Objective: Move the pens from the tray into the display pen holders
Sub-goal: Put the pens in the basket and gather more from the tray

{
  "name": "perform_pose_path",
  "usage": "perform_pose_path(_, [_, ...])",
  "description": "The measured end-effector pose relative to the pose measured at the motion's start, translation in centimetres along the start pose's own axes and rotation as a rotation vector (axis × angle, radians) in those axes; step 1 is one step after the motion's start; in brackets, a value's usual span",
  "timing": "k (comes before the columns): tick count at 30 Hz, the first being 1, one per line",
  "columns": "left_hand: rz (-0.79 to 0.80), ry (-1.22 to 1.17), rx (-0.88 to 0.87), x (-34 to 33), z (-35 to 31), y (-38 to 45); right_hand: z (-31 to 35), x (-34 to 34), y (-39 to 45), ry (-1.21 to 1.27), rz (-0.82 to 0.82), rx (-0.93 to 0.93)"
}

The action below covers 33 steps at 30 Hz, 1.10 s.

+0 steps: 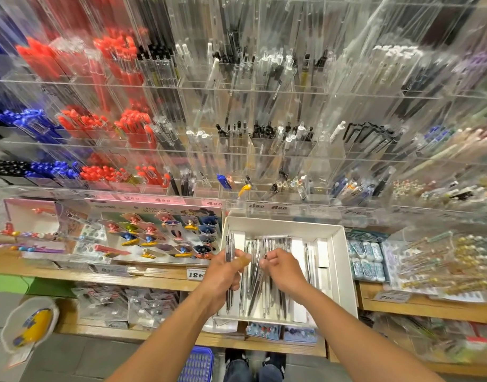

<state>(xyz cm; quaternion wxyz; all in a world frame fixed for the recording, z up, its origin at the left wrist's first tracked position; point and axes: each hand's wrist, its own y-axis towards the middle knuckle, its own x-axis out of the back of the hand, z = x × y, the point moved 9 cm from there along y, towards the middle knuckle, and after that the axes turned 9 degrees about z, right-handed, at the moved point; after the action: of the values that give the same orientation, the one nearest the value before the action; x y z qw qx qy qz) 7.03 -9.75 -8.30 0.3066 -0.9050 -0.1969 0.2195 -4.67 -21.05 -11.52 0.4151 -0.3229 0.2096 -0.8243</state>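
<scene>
L hand (225, 274) grips a small bunch of silver pens (229, 271) upright at tray's left edge; R hand (281, 268) pinches one pen tip from the loose pile (264, 282) mid-tray. White tray (344, 260) sits on the wooden shelf (154, 279), front edge hanging over it. Clear pen holders (236, 150) rise just behind the tray, many nearly full.

Risks, my guess: bunch fans out and slips if more get added; tray could tip off shelf front if pressed; pens look alike, so wrong slot likely.

Around: clip card (165, 235) left of tray, eraser packs (366, 260) right, price tags (209, 203) along holder base, blue basket (195, 365) on floor.
</scene>
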Motion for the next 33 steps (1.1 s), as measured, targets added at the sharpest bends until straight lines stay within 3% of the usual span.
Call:
perform_pose_path(6, [0.035,0.148,-0.025,-1.6,-0.5,-0.2,4.6,0.3,-2.3,0.51,0.209,0.154])
perform_pose_path(9, [0.091,0.17,-0.054,-2.5,-0.4,-0.4,6.2,-0.2,-2.7,0.592,0.238,0.195])
perform_pose_path(14, [0.024,0.112,-0.044,-1.8,0.5,-0.6,6.4,-0.2,-1.8,0.508,0.125,0.189])
perform_pose_path(19, [-0.037,0.011,0.012,-0.6,1.4,-1.4,1.8,2.2,0.6,0.074,-0.151,-0.121])
perform_pose_path(22, [-0.043,0.021,0.018,-0.1,1.5,-1.7,0.0,1.1,1.8,-0.102,-0.083,-0.214])
perform_pose_path(28, [-0.083,0.022,0.04,0.8,1.9,-1.9,0.5,-0.4,3.3,-0.308,-0.094,-0.153])
perform_pose_path(33, [-0.105,-0.005,0.041,1.2,1.9,-2.3,0.6,-1.2,4.0,-0.333,-0.112,-0.144])
